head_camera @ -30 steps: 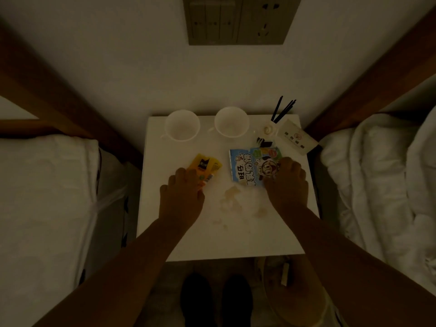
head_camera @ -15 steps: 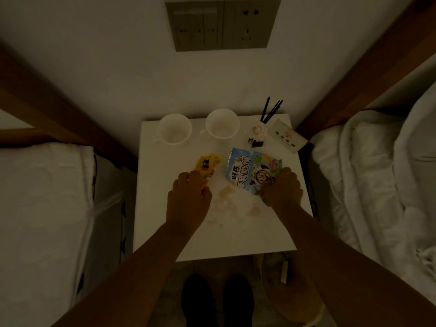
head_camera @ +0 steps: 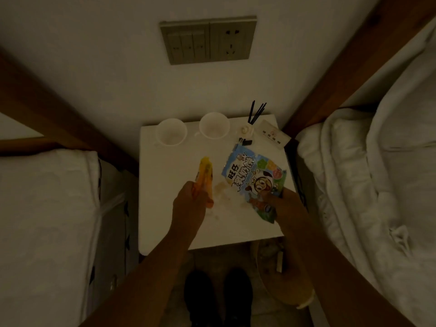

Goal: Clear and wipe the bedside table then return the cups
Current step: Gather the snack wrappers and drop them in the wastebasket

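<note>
A white bedside table (head_camera: 165, 208) stands between two beds in dim light. Two white cups, the left cup (head_camera: 170, 131) and the right cup (head_camera: 214, 125), sit at its back edge. My left hand (head_camera: 190, 206) grips a small yellow-orange wrapper (head_camera: 204, 172) and holds it lifted above the tabletop. My right hand (head_camera: 283, 204) holds a blue snack bag (head_camera: 252, 175) with a cartoon cow by its lower corner, raised off the table. Brownish stains (head_camera: 221, 187) mark the tabletop between my hands.
A small holder with black sticks (head_camera: 256, 114) and a white card (head_camera: 273, 134) stand at the table's back right. White bedding lies on the left bed (head_camera: 47, 208) and the right bed (head_camera: 365, 185). A waste bin (head_camera: 283, 279) sits on the floor under my right arm, beside my shoes (head_camera: 217, 296).
Both hands closed on the packets and lifted them off the table; the yellow wrapper now stands on edge and the blue bag tilts up. The stains are uncovered.
</note>
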Motion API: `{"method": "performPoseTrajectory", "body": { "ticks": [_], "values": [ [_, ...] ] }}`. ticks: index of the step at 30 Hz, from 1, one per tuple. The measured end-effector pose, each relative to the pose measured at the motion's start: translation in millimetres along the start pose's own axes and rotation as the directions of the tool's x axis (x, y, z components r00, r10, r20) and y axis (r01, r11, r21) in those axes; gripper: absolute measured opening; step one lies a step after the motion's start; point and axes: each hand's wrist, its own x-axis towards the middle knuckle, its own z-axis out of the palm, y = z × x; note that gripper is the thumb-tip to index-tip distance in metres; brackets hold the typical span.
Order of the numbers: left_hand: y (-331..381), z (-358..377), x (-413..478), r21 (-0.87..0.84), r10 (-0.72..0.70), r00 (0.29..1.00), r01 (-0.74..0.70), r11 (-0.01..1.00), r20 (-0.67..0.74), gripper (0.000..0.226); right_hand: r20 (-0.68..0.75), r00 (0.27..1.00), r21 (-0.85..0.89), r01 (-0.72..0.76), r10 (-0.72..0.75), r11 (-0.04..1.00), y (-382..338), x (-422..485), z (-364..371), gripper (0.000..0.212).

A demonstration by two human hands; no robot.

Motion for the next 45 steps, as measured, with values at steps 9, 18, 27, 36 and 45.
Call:
{"method": "performPoseTrajectory", "body": {
  "ticks": [9,18,27,36,45],
  "values": [
    [-1.5,22.9,-65.5,-0.304,-0.102,0.903,0.245,0.92,0.418,0.02,0.143,0.967,0.356,-0.25,0.211,0.901,26.1,-70.8,-15.0,0.024],
    [-37.3,114.0,-131.9,-0.238,-0.21,0.794,0.405,0.883,0.571,0.021,-0.047,0.977,0.31,-0.183,0.208,0.933,84.0,-103.3,-73.9,0.041],
    [-77.9,197.3,-162.8,-0.229,-0.332,0.781,0.507,0.831,0.529,0.026,-0.198,0.943,0.252,-0.217,0.269,0.943,163.2,-103.8,-138.3,0.029],
    [-155.8,262.9,-144.0,-0.135,-0.59,0.669,0.705,0.696,0.451,0.036,-0.135,0.813,0.558,-0.41,0.566,0.722,253.5,-65.5,-149.5,0.049],
    [-205.1,290.8,-111.0,-0.187,-0.672,0.607,0.784,0.591,0.424,0.041,-0.02,0.753,0.724,-0.443,0.658,0.529,282.9,-18.6,-148.5,0.044]
  ]
}}
